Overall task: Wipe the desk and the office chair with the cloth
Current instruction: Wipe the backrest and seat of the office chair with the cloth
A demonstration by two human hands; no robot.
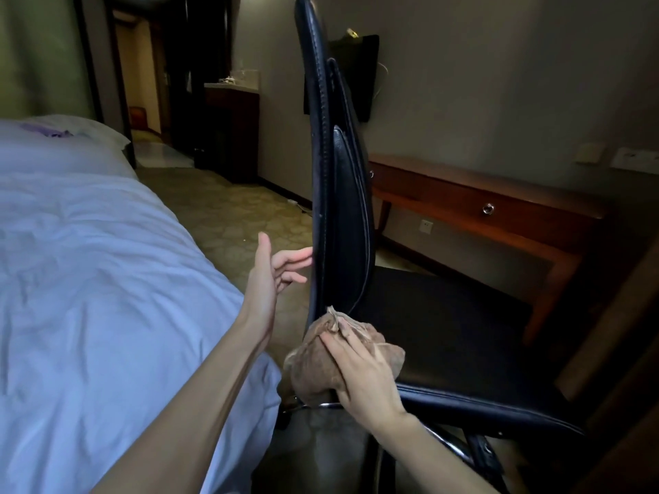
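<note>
a white-sheeted bed (89,262) on the left; a dark wall television (360,76); patterned carpet (242,215).

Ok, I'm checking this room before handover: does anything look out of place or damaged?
A purple item lies on the rumpled bed, and a loose cable hangs beside the wall screen. The chair shows no visible damage.

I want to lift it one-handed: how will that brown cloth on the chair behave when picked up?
Probably floppy: the cloth lies bunched in folds under the right hand. Likely light, and it droops over the chair seat edge.
</note>
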